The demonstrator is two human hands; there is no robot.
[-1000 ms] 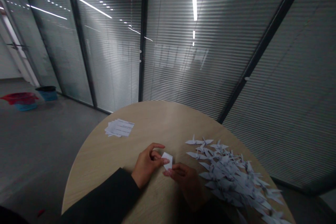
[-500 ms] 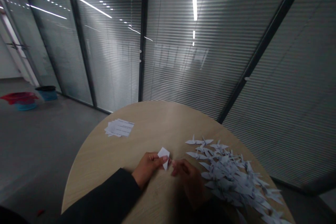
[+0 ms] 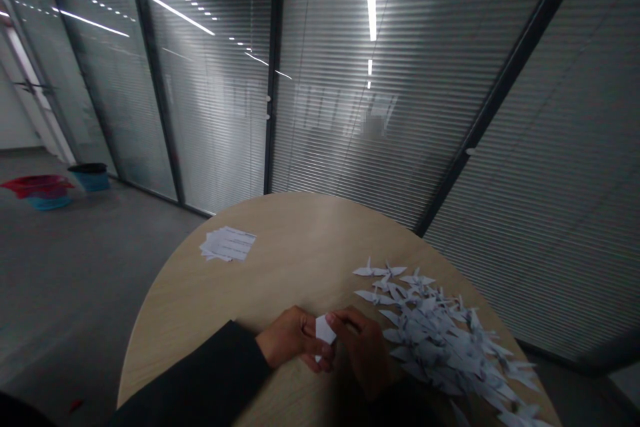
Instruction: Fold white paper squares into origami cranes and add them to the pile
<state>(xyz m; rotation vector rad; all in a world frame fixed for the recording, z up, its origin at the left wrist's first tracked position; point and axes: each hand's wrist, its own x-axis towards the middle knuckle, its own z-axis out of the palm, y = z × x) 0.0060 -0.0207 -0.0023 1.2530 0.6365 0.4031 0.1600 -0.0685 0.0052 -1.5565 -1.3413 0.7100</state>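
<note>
Between my two hands is a small piece of folded white paper (image 3: pixel 325 329). My left hand (image 3: pixel 293 337) grips its left and lower side, the thumb lying across the lower part. The fingers of my right hand (image 3: pixel 361 345) pinch its upper right edge. Parts of the paper are hidden under my fingers. Close by on the right, a large heap of folded white paper cranes (image 3: pixel 440 333) lies on the round wooden table (image 3: pixel 310 233).
A loose stack of white paper sheets (image 3: pixel 229 243) with printed lines sits at the table's left. Behind the table stands a glass wall with blinds (image 3: pixel 340 147). On the floor at left are a red-lined blue bin (image 3: pixel 45 190) and a black-lined blue bin (image 3: pixel 90 177).
The folded paper has come lower and turned in my left hand. My right hand, beside the paper before, has closed on its upper right edge.
</note>
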